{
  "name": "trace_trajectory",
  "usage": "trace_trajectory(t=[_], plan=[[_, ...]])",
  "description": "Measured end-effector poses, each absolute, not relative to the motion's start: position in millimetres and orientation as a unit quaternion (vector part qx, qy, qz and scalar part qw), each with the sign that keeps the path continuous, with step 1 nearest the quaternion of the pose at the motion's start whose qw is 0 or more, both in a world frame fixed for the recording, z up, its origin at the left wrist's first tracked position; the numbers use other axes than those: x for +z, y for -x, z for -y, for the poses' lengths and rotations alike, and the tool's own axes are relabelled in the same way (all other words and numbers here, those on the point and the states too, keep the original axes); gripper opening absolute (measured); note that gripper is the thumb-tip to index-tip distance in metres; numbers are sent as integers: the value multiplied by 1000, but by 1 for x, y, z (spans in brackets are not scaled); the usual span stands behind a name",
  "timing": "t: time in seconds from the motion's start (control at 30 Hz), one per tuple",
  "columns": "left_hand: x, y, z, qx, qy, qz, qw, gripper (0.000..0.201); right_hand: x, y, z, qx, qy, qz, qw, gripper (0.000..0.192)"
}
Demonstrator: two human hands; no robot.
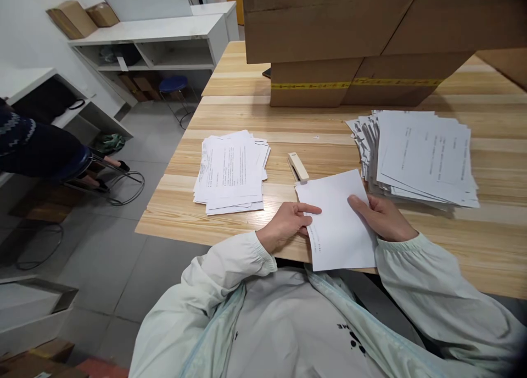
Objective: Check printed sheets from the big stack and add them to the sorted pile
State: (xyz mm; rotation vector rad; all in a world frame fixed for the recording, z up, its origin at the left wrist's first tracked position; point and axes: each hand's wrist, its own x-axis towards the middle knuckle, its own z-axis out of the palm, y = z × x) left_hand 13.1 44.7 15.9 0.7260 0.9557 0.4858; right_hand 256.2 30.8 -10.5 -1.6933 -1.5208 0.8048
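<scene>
My left hand (288, 223) and right hand (381, 216) pinch the paper sheets (337, 224) at the tabletop (453, 246) edge; a loose grip could let them slide off, or bump the stapler (298, 166)

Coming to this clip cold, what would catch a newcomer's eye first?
Probably the white paper sheets held at the near edge of the light wooden table, with the left hand on their left edge and the right hand on their right. A cream stapler lies just behind, between a fanned stack of printed pages on the right and a smaller paper pile on the left. Big brown cardboard boxes loom at the back.
</scene>
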Motion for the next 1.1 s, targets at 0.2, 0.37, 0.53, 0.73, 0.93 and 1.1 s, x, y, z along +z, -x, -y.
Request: trace_trajectory(t=[0.2, 0.37, 0.53, 0.73, 0.93, 1.1], plan=[[13, -12, -47, 226, -312, -446, 808, 29, 3, -287, -24, 203, 704, 654, 187, 47], [10, -14, -47, 228, -309, -446, 808, 27, 4, -293, -22, 198, 692, 673, 169, 55], [12, -16, -53, 251, -324, -461, 787, 31, 18, -278, -22, 108, 691, 701, 140, 53], [13, -17, -58, 243, -344, -479, 771, 34, 85, -243, -56, -111, 611, 776, 108, 34], [13, -22, -60, 238, -342, -486, 768, 34, 86, -169, -137, -33, 445, 882, 151, 37], [10, -22, -62, 240, -330, -496, 767, 28, 15, -121, -190, 49, 430, 877, 208, 40]])
